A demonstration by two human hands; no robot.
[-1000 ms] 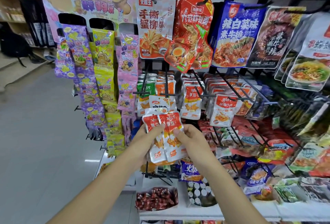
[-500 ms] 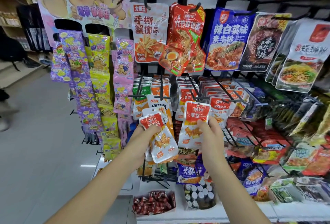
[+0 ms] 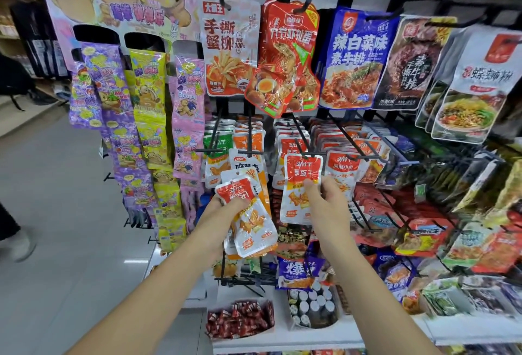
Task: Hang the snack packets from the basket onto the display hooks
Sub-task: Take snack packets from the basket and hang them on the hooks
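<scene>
My right hand (image 3: 329,207) pinches a single red-and-white snack packet (image 3: 300,185) by its middle and holds it upright, its top edge at the tip of a black display hook (image 3: 300,151) that carries matching packets. My left hand (image 3: 226,207) grips a small stack of the same red-and-white packets (image 3: 251,219), tilted, lower and to the left in front of the rack. No basket is in view.
The wire rack (image 3: 367,213) is crowded with hanging packets on many protruding hooks. Large bags (image 3: 353,58) hang above. A bear candy display (image 3: 135,72) stands at the left. White trays (image 3: 240,320) sit on the shelf below. Open aisle floor lies left.
My right hand took one packet off the stack and lifted it up and right to the hook tip. My left hand kept the rest of the stack.
</scene>
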